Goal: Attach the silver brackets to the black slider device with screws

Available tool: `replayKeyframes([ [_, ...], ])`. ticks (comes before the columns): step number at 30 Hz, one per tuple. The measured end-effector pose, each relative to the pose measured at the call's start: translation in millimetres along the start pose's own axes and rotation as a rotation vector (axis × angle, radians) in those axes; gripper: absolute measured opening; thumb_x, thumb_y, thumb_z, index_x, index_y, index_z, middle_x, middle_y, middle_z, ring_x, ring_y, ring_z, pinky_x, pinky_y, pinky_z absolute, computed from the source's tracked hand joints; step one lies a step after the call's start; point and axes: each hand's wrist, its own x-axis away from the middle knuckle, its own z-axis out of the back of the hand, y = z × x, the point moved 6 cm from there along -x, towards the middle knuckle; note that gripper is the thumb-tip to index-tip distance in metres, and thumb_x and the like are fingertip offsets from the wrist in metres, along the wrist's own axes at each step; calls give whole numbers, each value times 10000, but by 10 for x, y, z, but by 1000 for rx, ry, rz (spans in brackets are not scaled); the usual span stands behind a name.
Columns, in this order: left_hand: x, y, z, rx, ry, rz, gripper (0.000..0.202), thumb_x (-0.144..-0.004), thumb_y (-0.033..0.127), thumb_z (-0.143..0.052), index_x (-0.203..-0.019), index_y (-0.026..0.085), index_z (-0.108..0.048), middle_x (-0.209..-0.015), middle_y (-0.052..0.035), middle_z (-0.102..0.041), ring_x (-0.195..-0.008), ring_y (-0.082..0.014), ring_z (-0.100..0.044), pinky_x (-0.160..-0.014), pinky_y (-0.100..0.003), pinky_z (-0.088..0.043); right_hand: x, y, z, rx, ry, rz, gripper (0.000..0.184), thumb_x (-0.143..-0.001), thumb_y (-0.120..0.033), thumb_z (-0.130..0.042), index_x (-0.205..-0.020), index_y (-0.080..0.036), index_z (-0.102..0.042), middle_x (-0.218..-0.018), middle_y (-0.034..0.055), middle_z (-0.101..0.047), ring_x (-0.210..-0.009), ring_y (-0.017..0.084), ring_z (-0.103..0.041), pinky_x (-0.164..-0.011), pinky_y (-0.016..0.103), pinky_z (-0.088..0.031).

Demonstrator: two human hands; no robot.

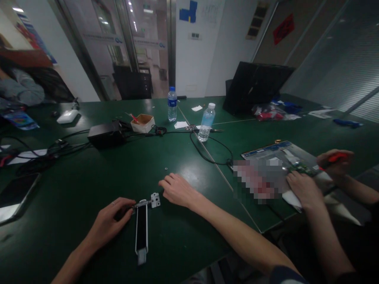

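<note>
A long narrow metal bracket with a dark middle lies on the green table, a small white hinge block at its far end. My left hand is closed on a dark screwdriver handle whose tip meets the bracket's far end. My right hand rests flat on the table just right of the hinge block, fingers stretched out and holding nothing. A tiny screw or washer lies on the table beyond my right hand.
A co-worker's hands work on an opened device at the right, one holding a red tool. Two water bottles, a small box, a black adapter with cables, and a phone at the left edge.
</note>
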Motion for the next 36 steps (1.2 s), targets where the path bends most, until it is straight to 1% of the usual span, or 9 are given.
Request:
replayKeyframes([
  [3,3,-28,10,-14,11,-4,271,-870,347,-512,-1065,202,-630,-982,-33,-676,-776,-184,-659,-634,-260,-569,86,-115,30,-123,26,50,211,-958,-209,-463,-1123,-109,-549,-1023,84,-596,-828,160,-571,-731,288,-480],
  [7,11,-81,10,-2,10,3,268,-873,357,-534,-1083,218,-628,-1007,-24,-684,-866,-198,-675,-719,-277,-585,128,-261,-13,-224,14,118,199,-976,-186,-423,-1137,-128,-525,-1029,68,-583,-873,149,-582,-738,263,-497],
  [15,-20,-9,31,-12,37,-11,289,-868,409,-530,-1053,223,-653,-966,-30,-704,-835,-216,-687,-700,-293,-590,137,-309,-108,-239,-36,167,297,-908,-37,-475,-1190,-130,-482,-1132,106,-576,-1027,178,-559,-848,303,-508],
  [21,10,-53,-8,-8,2,27,298,-882,378,-504,-1089,220,-647,-1019,-44,-686,-851,-211,-669,-698,-300,-584,125,-339,-110,-225,-13,194,340,-886,-34,-509,-1217,-105,-481,-1170,114,-565,-1068,189,-552,-893,310,-503],
  [24,17,-42,-32,12,-3,33,297,-890,367,-487,-1093,210,-637,-1035,-52,-671,-860,-202,-653,-703,-293,-571,114,-341,-120,-225,31,190,316,-909,-56,-484,-1220,-113,-488,-1143,104,-573,-1023,184,-570,-860,309,-514],
  [28,8,59,-29,28,11,1,278,-908,351,-463,-1056,193,-637,-990,-52,-663,-740,-159,-625,-609,-238,-535,117,-283,-117,-312,78,124,245,-955,-134,-444,-1191,-118,-508,-1090,96,-584,-853,141,-599,-712,254,-531],
  [30,4,112,-18,30,12,-13,266,-912,319,-450,-1052,187,-634,-980,-51,-656,-714,-148,-611,-597,-233,-524,122,-234,-112,-372,105,85,223,-949,-137,-449,-1156,-116,-527,-1055,91,-591,-789,125,-594,-670,241,-528],
  [33,7,162,-14,38,-12,-21,260,-914,272,-425,-1057,183,-624,-982,-49,-646,-731,-146,-604,-607,-231,-523,129,-181,-125,-455,145,69,216,-921,-116,-466,-1121,-128,-546,-1014,82,-600,-766,120,-588,-666,244,-526],
  [36,20,188,-12,52,-20,-28,267,-916,241,-407,-1069,177,-616,-998,-53,-636,-723,-137,-599,-601,-220,-518,132,-174,-167,-519,163,87,225,-901,-99,-473,-1108,-142,-552,-998,78,-609,-805,129,-590,-710,258,-526],
])
